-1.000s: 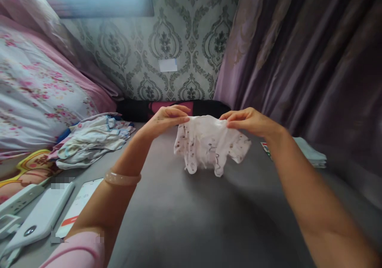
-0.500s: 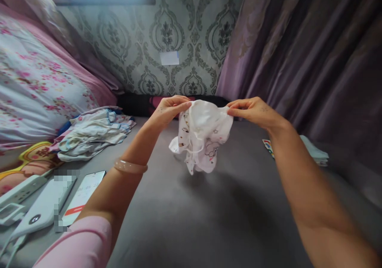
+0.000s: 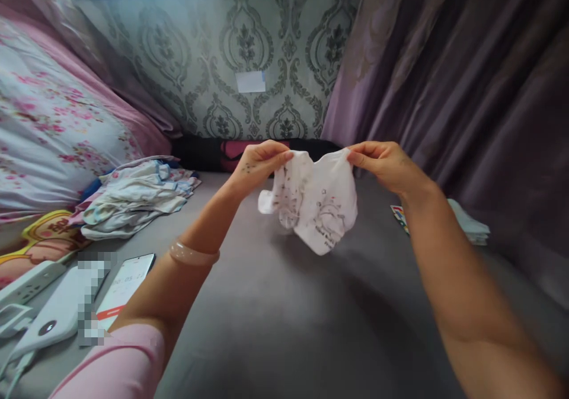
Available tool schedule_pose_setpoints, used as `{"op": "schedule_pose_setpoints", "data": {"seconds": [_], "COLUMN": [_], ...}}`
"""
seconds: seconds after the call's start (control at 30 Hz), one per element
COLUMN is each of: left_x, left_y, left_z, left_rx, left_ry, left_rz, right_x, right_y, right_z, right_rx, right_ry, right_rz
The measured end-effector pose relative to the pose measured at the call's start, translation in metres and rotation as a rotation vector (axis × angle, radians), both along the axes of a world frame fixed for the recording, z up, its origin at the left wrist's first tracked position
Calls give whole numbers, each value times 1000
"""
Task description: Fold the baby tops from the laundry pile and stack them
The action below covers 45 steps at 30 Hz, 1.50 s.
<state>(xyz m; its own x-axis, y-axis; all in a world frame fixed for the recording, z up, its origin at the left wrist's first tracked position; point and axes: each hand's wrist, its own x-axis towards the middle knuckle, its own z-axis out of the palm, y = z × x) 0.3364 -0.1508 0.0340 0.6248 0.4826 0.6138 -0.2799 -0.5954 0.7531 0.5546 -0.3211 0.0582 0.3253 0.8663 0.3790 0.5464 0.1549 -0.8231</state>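
Note:
A small white baby garment (image 3: 326, 200) hangs in the air above the grey bed sheet, with small prints, a line drawing and dark lettering on its front. Its exact cut is hard to make out because it is folded and slightly blurred. My left hand (image 3: 262, 163) pinches its upper left corner between thumb and fingers. At the upper right corner, my right hand (image 3: 382, 159) holds it in the same kind of pinch. The cloth sags between both hands, and its lower left part is bunched.
A heap of folded baby clothes (image 3: 137, 197) lies at the left, near a phone (image 3: 128, 283), a white power bank (image 3: 62, 310) and a power strip (image 3: 31, 283). Folded white cloths (image 3: 469, 221) lie at the right, beside curtains (image 3: 427, 79). Grey sheet (image 3: 275, 322) covers the surface.
The garment has swung and spread, so its printed front and lettering now face me more. Both hands keep their pinch; my right hand has shifted slightly right.

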Motion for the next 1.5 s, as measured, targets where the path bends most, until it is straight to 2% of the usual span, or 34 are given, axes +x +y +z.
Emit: {"op": "schedule_pose_setpoints", "data": {"seconds": [0.2, 0.37, 0.5, 0.6, 0.73, 0.9, 1.0, 1.1, 1.17, 1.2, 1.27, 1.3, 1.37, 1.4, 1.43, 1.5], "left_x": [9, 11, 10, 6, -9, -53, -90, -126, -143, -148, -150, -147, -135, -126, -116, -95], "left_y": [12, 13, 7, 2, -4, -25, -56, -94, -113, -118, -117, -113, -95, -83, -71, -45], "left_z": [-15, -20, -22, -21, -15, 7, 32, 64, 84, 93, 104, 105, 93, 81, 63, 17], "left_rx": [30, 86, 28, 51, 230, 630, 789, 904, 883, 817, 697, 642, 558, 510, 478, 430], "left_ry": [-88, -125, -99, -77, -50, -8, -14, -8, 14, 17, 107, 179, 333, 416, 464, 622], "left_rz": [167, 267, 284, 323, 384, 409, 427, 463, 512, 519, 454, 389, 248, 187, 167, 80], "right_x": [1, -3, -12, -19, -24, -39, -65, -96, -110, -113, -112, -108, -95, -87, -79, -62], "right_y": [9, 13, 9, 4, -8, -46, -83, -121, -138, -143, -143, -138, -124, -114, -104, -82], "right_z": [-16, -26, -25, -21, -15, -7, 4, 25, 42, 49, 57, 57, 47, 37, 23, -14], "right_rx": [97, 152, 178, 238, 308, 335, 361, 337, 331, 320, 262, 201, 49, -38, -108, -250], "right_ry": [-27, -79, -197, -299, -469, -665, -694, -669, -571, -514, -411, -369, -303, -277, -258, -258], "right_rz": [-111, -190, -284, -350, -377, -363, -367, -387, -368, -345, -285, -250, -186, -157, -132, -75]}}
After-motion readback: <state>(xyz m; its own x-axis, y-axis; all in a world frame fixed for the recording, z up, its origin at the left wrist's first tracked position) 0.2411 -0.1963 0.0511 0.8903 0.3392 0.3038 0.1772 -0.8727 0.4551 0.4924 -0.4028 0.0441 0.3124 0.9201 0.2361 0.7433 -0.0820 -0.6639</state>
